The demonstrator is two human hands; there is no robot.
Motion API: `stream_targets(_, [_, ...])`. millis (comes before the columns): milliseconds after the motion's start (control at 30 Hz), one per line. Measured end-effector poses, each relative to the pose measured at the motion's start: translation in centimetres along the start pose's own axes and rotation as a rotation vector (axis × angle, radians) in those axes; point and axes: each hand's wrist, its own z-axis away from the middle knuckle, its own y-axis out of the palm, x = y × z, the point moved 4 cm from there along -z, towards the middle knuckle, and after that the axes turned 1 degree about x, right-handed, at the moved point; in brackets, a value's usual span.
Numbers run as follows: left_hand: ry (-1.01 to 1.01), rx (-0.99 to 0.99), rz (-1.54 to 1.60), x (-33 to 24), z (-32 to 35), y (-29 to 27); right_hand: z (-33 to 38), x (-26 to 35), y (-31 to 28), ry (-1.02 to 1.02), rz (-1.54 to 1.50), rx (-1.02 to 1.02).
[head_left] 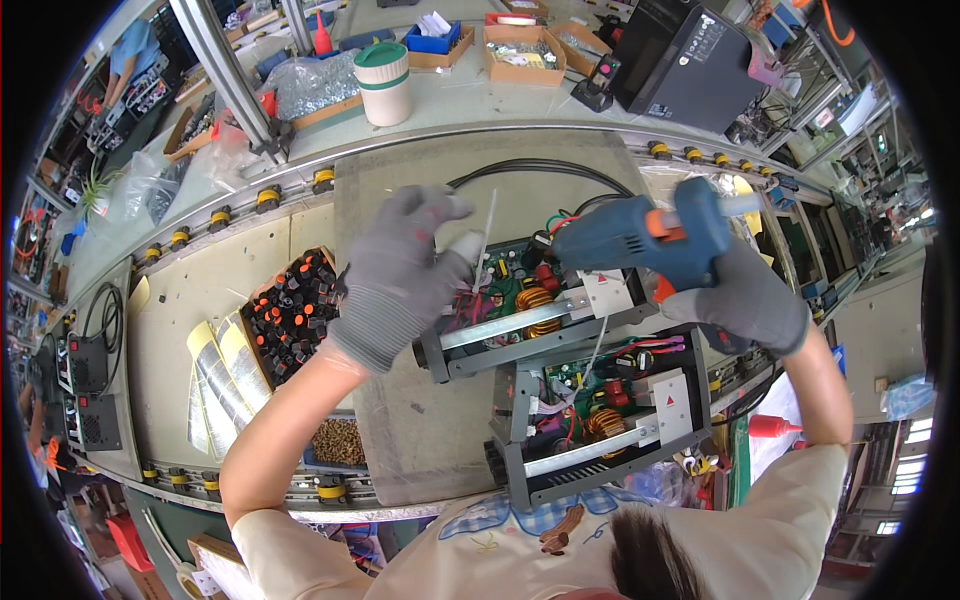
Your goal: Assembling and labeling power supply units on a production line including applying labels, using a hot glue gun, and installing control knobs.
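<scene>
My right hand, in a grey glove, grips a blue pistol-shaped power tool with orange parts, held above the far unit's right end. My left hand, also gloved in grey, is raised at that unit's left end, thumb and fingers apart, apparently holding nothing. A thin white strip rises beside its thumb; whether they touch I cannot tell. The far unit is an open metal frame with a green circuit board and a copper-coloured coil. A similar open unit sits nearer my body.
A box of black and orange parts sits left, beside silvery-yellow sheets and a tray of brass-coloured pieces. Black cable loops behind the units. Beyond the rollers stand a lidded tub and a black computer case.
</scene>
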Motion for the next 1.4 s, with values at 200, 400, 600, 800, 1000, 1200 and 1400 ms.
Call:
stream_targets(200, [-0.063, 0.342, 0.074, -10.2, -0.7, 5.3, 6.8, -1.6, 1.2, -0.053, -0.283, -0.393])
stream_targets(400, [-0.082, 0.418, 0.419, -15.8, -3.0, 11.5, 11.4, -4.1, 1.6, -0.265, -0.212, -0.724])
stream_targets(600, [0.137, 0.249, 0.219, -24.8, -2.2, 15.9, 16.6, -8.1, 0.9, -0.293, -0.125, -1.083])
stream_targets(800, [-0.333, 0.535, 1.007, -22.8, -3.7, 18.4, 25.2, -11.2, 2.7, -0.285, -0.438, -1.090])
stream_targets(1000, [-0.165, 0.649, 0.812, -16.5, -2.8, 9.7, 34.7, -20.9, -1.6, 0.149, -0.212, -1.704])
stream_targets(1200, [-0.340, 0.357, 0.654, -7.8, 0.8, 0.9, 39.0, -43.4, -0.9, 0.392, -0.126, -1.605])
stream_targets(1400, [-0.463, 0.068, 0.513, 1.1, 5.7, -4.6, 38.4, -51.9, -0.5, 0.548, 0.026, -1.473])
